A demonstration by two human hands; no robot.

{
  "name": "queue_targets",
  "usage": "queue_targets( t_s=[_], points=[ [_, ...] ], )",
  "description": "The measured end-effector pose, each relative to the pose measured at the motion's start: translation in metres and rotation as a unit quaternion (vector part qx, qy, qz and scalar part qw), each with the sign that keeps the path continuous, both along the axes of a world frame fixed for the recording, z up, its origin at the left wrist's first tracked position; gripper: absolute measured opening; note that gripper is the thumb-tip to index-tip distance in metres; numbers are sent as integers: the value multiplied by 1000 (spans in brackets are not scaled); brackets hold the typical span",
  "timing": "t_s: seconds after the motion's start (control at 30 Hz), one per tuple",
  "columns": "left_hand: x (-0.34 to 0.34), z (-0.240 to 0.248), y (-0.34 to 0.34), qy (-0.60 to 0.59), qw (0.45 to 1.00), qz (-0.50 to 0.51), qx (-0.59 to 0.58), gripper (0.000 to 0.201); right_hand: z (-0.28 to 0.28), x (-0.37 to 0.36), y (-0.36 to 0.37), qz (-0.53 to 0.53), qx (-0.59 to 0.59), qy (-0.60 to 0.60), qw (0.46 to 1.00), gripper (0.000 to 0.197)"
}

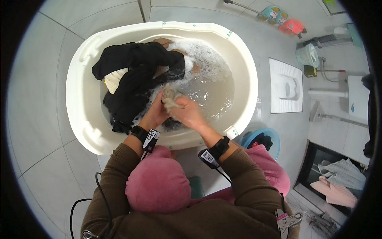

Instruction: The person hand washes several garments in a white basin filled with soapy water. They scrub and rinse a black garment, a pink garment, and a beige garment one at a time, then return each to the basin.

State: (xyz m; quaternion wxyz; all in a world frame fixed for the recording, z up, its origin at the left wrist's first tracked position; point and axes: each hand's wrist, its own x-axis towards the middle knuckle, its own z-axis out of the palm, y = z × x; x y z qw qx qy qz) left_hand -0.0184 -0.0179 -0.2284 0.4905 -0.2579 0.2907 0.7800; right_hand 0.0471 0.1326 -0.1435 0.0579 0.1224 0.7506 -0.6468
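Note:
Both my hands meet over the near middle of a white oval tub (251, 85) of cloudy, sudsy water. Between them is a bunched beige-grey wet cloth (170, 98). My left hand (158, 110) grips it from the left and my right hand (187, 112) closes on its right side. Dark wet clothing (131, 85) fills the tub's left half, partly out of the water, with a cream piece of fabric (115, 81) lying on it. Brownish cloth (162, 42) shows at the far side of the pile. White foam (199, 51) floats at the back.
A blue basin (277, 144) with dark clothes stands right of the tub, near my knee. Beyond it a white squat toilet (286, 85) is set in the tiled floor. At the far right are a light blue bucket (307, 55) and hanging towels (336, 189). Cables trail from my wrists.

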Motion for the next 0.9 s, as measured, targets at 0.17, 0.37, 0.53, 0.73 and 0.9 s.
queue_targets(
  t_s=[0.17,0.37,0.53,0.73,0.9],
  points=[
    [3,8,18,99,990,8,105,45,4,-10,-17,-54,153,-14,987,27],
    [6,54,53,134,986,33,-94,39,-57,-47,69,-97,281,-29,954,30],
    [0,48,37,99,978,134,-123,24,-60,-25,145,-65,347,-229,907,40],
    [1,10,15,125,958,44,-253,28,-67,4,130,-41,602,3,798,55],
    [-10,16,7,290,781,95,-544,35,-71,-21,137,-54,425,-62,901,59]
  ],
)
